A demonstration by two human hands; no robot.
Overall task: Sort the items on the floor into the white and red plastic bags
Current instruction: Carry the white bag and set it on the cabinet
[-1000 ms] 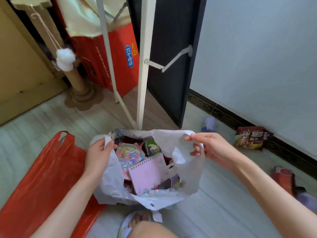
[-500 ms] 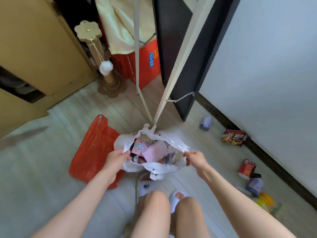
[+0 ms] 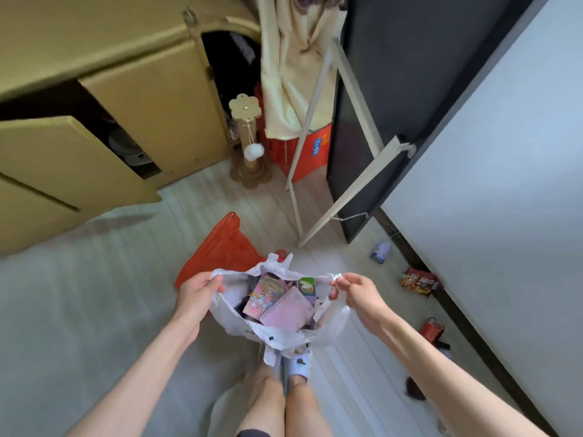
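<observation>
From the head view, you now stand higher than a second ago, and the white bag (image 3: 277, 329) hangs lifted above your feet. Your left hand (image 3: 197, 290) and right hand (image 3: 355, 293) each pinch a handle, pulling its mouth wide. A pink notebook (image 3: 288, 310) lies inside. The red bag (image 3: 225, 247) lies flat behind, possibly empty.

The open bag (image 3: 331, 323) hangs between the left hand (image 3: 197, 290) and right hand (image 3: 355, 293), above the feet. A notebook (image 3: 288, 310) lies inside. The second bag (image 3: 225, 250) lies on the floor (image 3: 79, 294) behind-left. A can (image 3: 380, 252) and snack packet (image 3: 419, 282) lie right, along the wall.
</observation>
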